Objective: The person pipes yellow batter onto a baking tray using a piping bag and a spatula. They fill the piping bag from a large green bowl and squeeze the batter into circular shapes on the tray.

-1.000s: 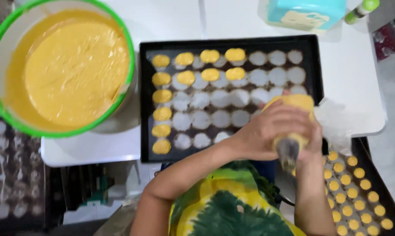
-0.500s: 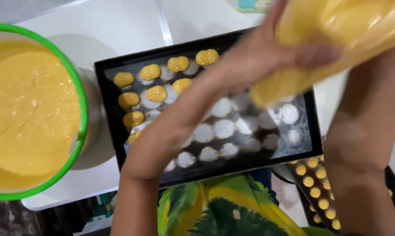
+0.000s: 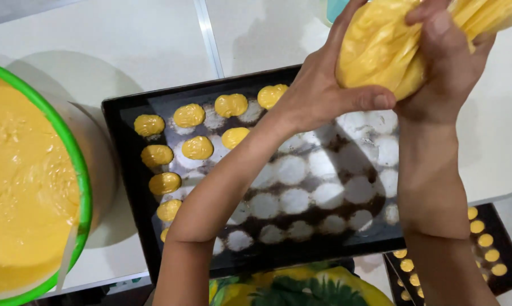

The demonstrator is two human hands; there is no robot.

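I see the big green-rimmed bowl of yellow batter [image 3: 24, 181] at left, w/ the black baking tray [image 3: 126, 147] of floured spots beside it. Above the tray, left hand [image 3: 315, 93] & right hand [image 3: 446, 68] both clamp the soft clear plastic piping bag of yellow batter [image 3: 380, 42]. Squishy, prob slippery; I'd grip near the twisted top.

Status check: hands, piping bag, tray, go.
Both hands, left hand and right hand, grip piping bag. Bag raised above black tray. Nothing in the way.
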